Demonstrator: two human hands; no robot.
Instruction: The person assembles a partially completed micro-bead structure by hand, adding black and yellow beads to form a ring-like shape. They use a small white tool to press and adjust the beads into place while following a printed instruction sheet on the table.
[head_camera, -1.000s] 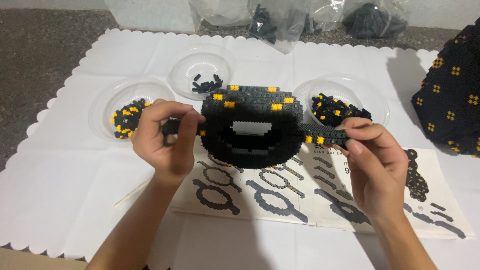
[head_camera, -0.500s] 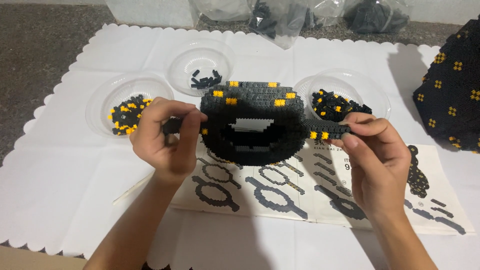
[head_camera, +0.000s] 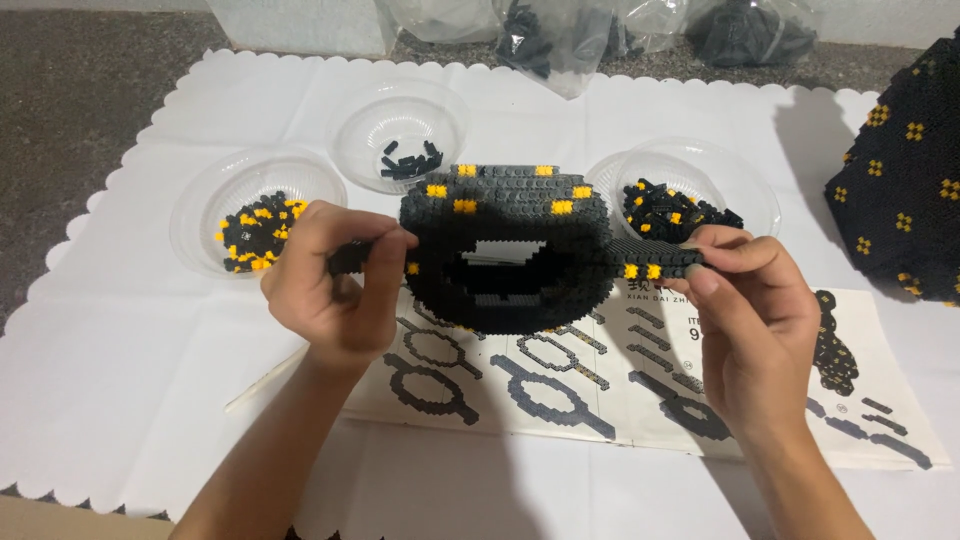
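While both hands pinch it at mid-frame, the black brick ring (head_camera: 505, 250) with yellow studs hangs above the instruction sheet (head_camera: 640, 385). The left hand (head_camera: 330, 285) grips the ring's left tab with thumb and fingers closed on it; the right hand (head_camera: 745, 310) clamps the right tab the same way. Three clear bowls sit behind on the white cloth (head_camera: 120, 370): a left bowl (head_camera: 200, 205) with black and yellow bricks, a middle bowl (head_camera: 365, 135) with a few black ones, a right bowl (head_camera: 750, 185) with mixed ones. A large black model (head_camera: 900, 190) stands at the right edge, and bags (head_camera: 560, 35) lie along the top.
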